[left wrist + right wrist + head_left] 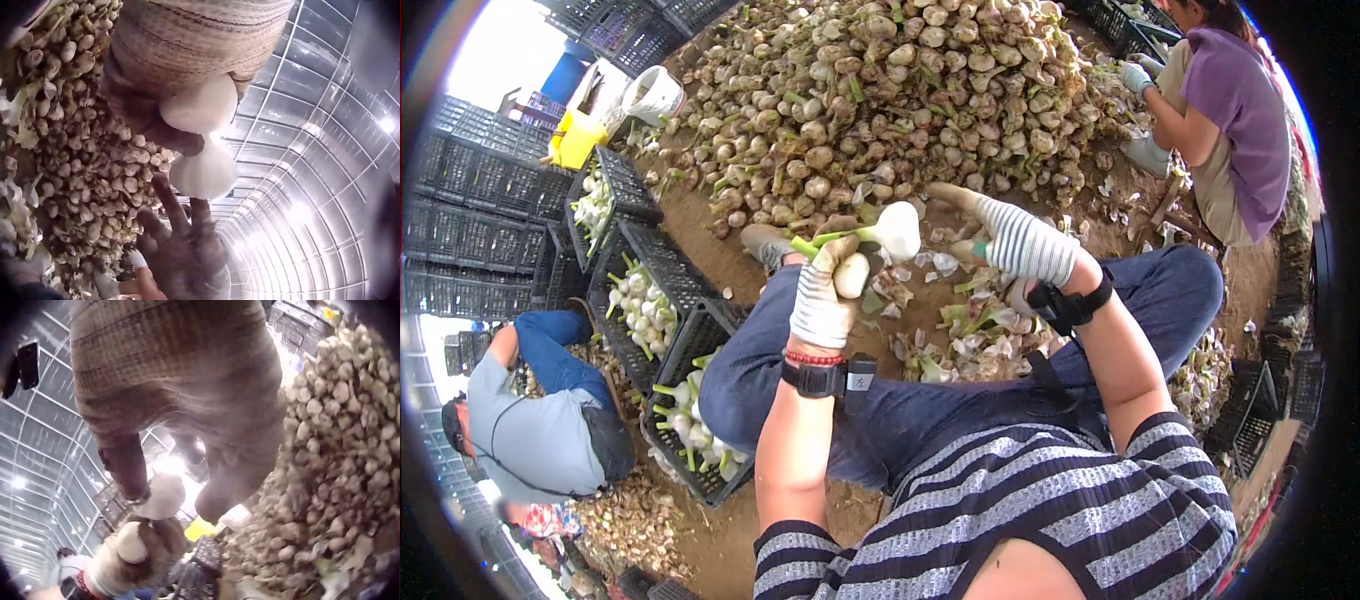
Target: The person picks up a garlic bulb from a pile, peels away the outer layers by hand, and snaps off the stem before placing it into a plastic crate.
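The gloved left hand [828, 295] grips a peeled white garlic bulb [898, 231] by its green stem, and a second white bulb [852, 276] sits in the same hand. In the left wrist view the two bulbs [201, 103] show one beside the other at the fingers. The gloved right hand [1025, 240] is just right of the upper bulb, its fingers spread and apart, holding nothing. In the right wrist view the right hand [181, 381] has thumb and fingers parted around the bulb [164, 497]; whether they touch it is unclear.
A large heap of unpeeled garlic [880, 110] lies in front. Black crates [662, 285] of white bulbs stand at the left, near a white bucket [654, 96] and a yellow container [577, 139]. Peelings [970, 335] lie between the legs. Other people sit left and right.
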Demonstrator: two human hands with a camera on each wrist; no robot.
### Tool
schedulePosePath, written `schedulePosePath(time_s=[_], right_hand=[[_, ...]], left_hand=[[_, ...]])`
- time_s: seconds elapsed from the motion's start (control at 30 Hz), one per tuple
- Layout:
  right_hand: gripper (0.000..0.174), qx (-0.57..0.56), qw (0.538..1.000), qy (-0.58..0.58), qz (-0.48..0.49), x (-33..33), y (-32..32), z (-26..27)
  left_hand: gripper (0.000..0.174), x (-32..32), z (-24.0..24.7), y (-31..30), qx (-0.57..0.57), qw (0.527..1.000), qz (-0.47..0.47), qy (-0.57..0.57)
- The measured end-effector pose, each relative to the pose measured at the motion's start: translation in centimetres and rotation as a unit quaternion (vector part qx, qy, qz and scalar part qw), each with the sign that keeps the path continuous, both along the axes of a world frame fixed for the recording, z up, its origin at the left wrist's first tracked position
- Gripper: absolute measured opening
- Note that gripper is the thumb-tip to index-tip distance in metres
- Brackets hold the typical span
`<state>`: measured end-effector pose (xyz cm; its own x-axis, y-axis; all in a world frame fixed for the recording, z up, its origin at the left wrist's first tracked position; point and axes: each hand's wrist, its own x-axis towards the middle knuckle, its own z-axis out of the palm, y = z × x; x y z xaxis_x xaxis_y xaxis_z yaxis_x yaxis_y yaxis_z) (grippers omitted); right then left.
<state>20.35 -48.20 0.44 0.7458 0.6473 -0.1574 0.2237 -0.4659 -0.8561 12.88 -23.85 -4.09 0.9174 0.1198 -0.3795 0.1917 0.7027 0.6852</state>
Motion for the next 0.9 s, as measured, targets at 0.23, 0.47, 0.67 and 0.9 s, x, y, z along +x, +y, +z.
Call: schedulePosePath(time_s=[0.23,0.47,0.67,0.9], right_hand=[[0.052,0.13,0.967,0.215,0.041,-1.6,4.5,0.5],[0.04,0.01,0.97,0.241,0.02,-0.1,4.2,-7.6],[0.039,0.011,0.964,0.263,0.043,0.2,5.8,-9.6],[0.051,-0.125,0.989,0.071,-0.023,1.2,2.4,-23.3]], left_hand=[[0.02,-6.7,5.7,5.0,0.226,0.967,0.095,-0.069],[0.026,-23.1,9.5,16.3,0.476,0.811,0.315,0.127],[0.019,-24.1,8.7,26.1,0.329,0.825,0.43,0.16],[0.057,-7.5,13.9,24.0,0.393,0.811,0.432,0.04]])
